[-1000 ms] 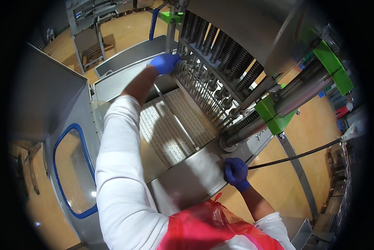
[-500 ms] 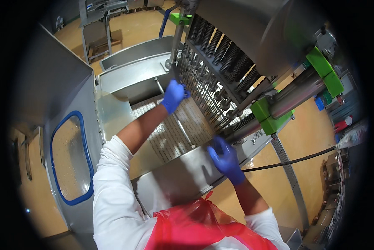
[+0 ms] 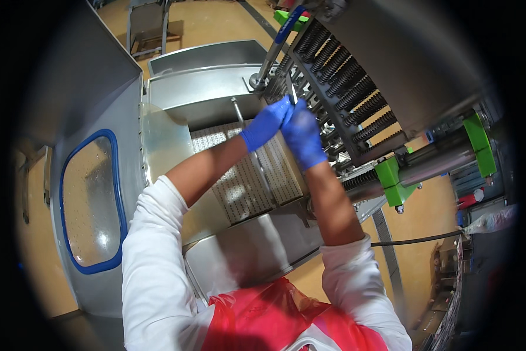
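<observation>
Both gloved hands are together at the upper left end of a machine's row of thin metal needles (image 3: pixel 332 140). My left hand (image 3: pixel 266 124), in a blue glove, is closed with its fingertips pinched against the right hand; whatever it pinches is hidden. My right hand (image 3: pixel 304 136), also blue-gloved and partly smeared by motion, is closed beside it. A slim shiny metal piece (image 3: pixel 292 89) sticks up from the top of the right hand. Below my forearms lies a perforated pale conveyor bed (image 3: pixel 239 187), crossed by a metal rod (image 3: pixel 257 161).
Black coil springs (image 3: pixel 348 79) line the machine head above the needles. Green clamps (image 3: pixel 394 180) hold the thick steel bar on the right. A raised steel cover with a blue-rimmed window (image 3: pixel 122 234) stands at left. A black hose (image 3: pixel 418 241) runs at right.
My right hand has moved up and left from the machine's near edge to join the left hand. My left hand has shifted slightly right. The view has shifted too.
</observation>
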`<control>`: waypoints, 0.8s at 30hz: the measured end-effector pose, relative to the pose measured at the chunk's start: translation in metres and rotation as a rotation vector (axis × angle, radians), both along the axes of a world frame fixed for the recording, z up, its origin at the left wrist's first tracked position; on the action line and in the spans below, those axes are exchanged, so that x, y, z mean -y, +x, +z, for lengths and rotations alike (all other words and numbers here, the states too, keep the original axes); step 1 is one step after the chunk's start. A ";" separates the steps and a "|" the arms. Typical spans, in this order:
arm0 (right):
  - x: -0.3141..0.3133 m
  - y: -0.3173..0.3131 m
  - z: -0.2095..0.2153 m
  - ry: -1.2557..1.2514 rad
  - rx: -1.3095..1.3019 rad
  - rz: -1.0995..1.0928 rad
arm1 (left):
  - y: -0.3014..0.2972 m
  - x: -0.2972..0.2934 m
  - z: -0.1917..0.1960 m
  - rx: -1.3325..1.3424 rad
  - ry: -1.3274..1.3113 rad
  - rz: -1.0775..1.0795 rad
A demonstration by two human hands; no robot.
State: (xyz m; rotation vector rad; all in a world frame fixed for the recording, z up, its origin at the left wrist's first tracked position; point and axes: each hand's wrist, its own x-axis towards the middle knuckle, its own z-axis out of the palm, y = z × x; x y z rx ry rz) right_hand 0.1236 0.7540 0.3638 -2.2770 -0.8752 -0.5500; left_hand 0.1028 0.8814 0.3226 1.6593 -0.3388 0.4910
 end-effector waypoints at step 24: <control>-0.051 0.035 0.052 -0.503 0.243 -0.293 | -0.005 -0.027 -0.087 -0.600 1.463 -0.095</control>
